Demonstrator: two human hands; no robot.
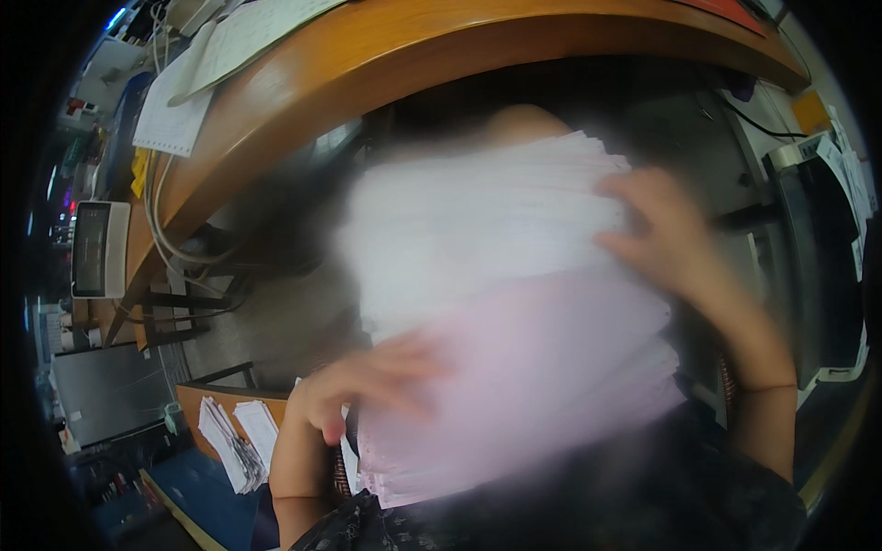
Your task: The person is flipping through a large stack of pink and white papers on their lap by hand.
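Note:
A thick stack of white sheets (475, 220) and pink sheets (524, 358) rests on my lap, its layers fanned unevenly at the side edges. Over the pink sheets at the lower left lies my left hand (386, 379), fingers spread and blurred; whether it presses on the paper is unclear. My right hand (648, 220) is at the right edge of the white sheets, thumb and fingers at their border. The picture is too blurred there to tell whether it grips them.
A curved wooden desk edge (289, 89) runs ahead of me, with papers (255, 41) on it and cables (157, 220) hanging at the left. Folded paper bundles (231, 448) lie at the lower left. At the right stands a dark machine, possibly a printer (806, 255), with papers on it.

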